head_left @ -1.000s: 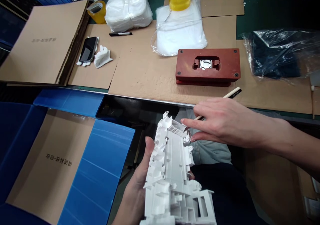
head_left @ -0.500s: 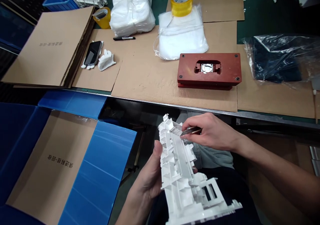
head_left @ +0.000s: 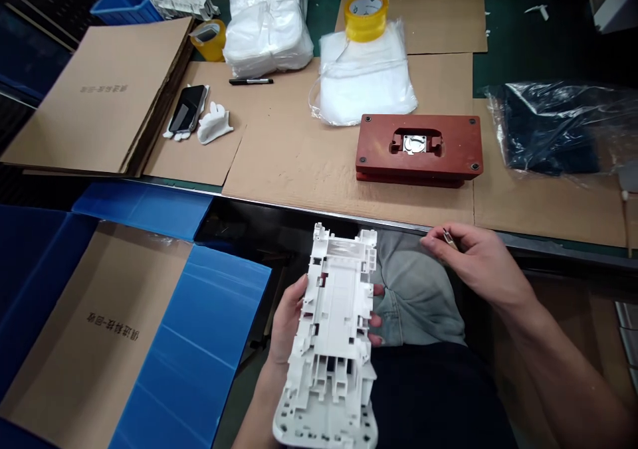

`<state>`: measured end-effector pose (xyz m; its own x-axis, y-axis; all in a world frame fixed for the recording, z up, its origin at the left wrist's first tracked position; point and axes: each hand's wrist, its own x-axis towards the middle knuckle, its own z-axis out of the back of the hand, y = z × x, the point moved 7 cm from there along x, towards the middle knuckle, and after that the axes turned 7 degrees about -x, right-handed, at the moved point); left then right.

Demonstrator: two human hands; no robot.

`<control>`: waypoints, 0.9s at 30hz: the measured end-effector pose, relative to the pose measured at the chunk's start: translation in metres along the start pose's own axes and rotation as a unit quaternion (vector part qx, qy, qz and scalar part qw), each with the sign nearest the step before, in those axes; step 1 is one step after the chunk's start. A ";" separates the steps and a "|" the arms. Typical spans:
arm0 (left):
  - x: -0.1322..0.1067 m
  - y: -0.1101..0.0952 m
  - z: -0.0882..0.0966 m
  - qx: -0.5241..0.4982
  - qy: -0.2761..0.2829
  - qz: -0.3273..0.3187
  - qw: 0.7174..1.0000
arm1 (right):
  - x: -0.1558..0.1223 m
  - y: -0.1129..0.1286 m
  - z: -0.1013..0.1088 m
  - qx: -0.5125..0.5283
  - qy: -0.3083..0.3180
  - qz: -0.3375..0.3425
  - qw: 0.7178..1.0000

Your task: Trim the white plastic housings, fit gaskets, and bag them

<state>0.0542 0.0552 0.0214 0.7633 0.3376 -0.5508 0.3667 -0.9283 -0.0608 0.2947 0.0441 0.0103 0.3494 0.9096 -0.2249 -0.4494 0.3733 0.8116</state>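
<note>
At the left, the open blue box (head_left: 184,362) stands near the left forearm, so the white plastic part (head_left: 343,303) is probably best kept from swinging that way and catching the box's flap. The part is held over the lap, just short of the bench edge, its broad end toward the body. The left hand (head_left: 285,329) would do well to bear on the sturdier side walls, since the small tabs along both edges look easy to bend; it comes up from below with the thumb along the left edge, the fingers wrapped behind and their tips showing at the right edge, grasping the part firmly. For clean work, the small tool (head_left: 448,238) should meet the plastic lightly and clear of those fingertips. The right hand (head_left: 481,263) pinches that tool between thumb and curled fingers, well apart from the part, its forearm slanting in from the lower right; what kind of tool it is, I cannot tell. Beyond, the red block (head_left: 371,147) rests on the bench.
</note>
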 end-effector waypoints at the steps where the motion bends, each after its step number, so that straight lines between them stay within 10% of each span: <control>1: 0.001 -0.001 0.000 0.002 0.005 0.000 1.000 | -0.003 -0.010 0.004 -0.005 -0.036 -0.013 0.999; 5: 0.004 0.000 -0.001 0.003 0.020 0.016 1.000 | -0.017 -0.030 0.016 -0.036 -0.142 0.002 0.989; 17: 0.008 0.001 -0.008 0.024 0.008 0.020 0.999 | -0.039 -0.049 0.028 -0.052 -0.173 -0.054 0.982; 23: 0.011 0.012 0.008 -0.015 -0.085 0.161 0.983 | -0.118 -0.155 0.098 -0.066 -0.317 -0.225 0.919; 27: 0.024 0.022 0.026 0.027 -0.108 0.244 0.964 | -0.207 -0.254 0.169 -0.073 -0.483 -0.381 0.785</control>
<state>0.0674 0.0386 -0.0148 0.7075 -0.1748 -0.6848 -0.0400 -0.9773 0.2082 0.4751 -0.2697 -0.0585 0.9914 -0.1231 -0.0443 0.1269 0.8230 0.5537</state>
